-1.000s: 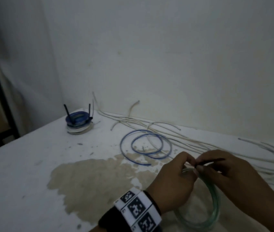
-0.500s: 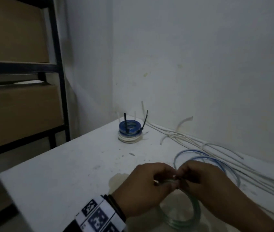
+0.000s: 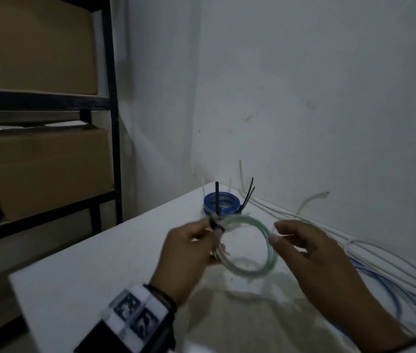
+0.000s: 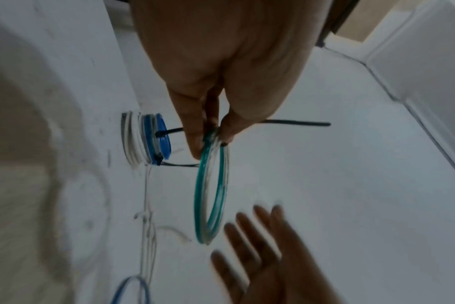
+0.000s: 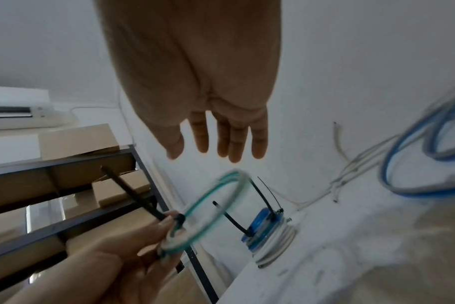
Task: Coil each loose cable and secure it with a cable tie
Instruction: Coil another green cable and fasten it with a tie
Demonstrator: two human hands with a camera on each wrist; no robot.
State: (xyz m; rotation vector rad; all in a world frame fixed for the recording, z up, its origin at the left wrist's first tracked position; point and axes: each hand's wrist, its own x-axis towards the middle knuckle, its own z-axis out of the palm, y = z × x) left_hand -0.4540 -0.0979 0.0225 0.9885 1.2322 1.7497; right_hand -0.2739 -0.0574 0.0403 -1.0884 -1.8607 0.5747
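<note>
**Head view: green coil tied and held up in the left hand**

Head view shows the left hand (image 3: 189,248) holding a green-and-clear cable coil (image 3: 248,243) upright above the white bench (image 3: 95,271). Its grip is a pinch of thumb and fingers round the coil's bundled strands, right where a black cable tie (image 4: 296,123) wraps them. From the left wrist view the tie's long tail sticks out sideways past the fingers (image 4: 190,123). The coil hangs clear of the bench surface.

The right hand (image 3: 311,253) sits just beside the coil's far edge with its grip released: fingers (image 5: 231,142) straight and slightly spread, holding nothing. Motion blur hides whether a fingertip brushes the coil.

Behind the held coil, at the back of the bench near the wall, stands a stack of finished coils (image 3: 220,203), blue on top of white, with black tie tails pointing upward. Loose white cables (image 3: 311,222) run along the wall edge to the right, and a loose blue cable (image 3: 390,284) loops beside them, under the right forearm. A brownish stain (image 3: 252,314) marks the bench below the hands. Cardboard boxes (image 3: 44,169) fill a dark metal shelf (image 3: 111,98) to the left.
</note>
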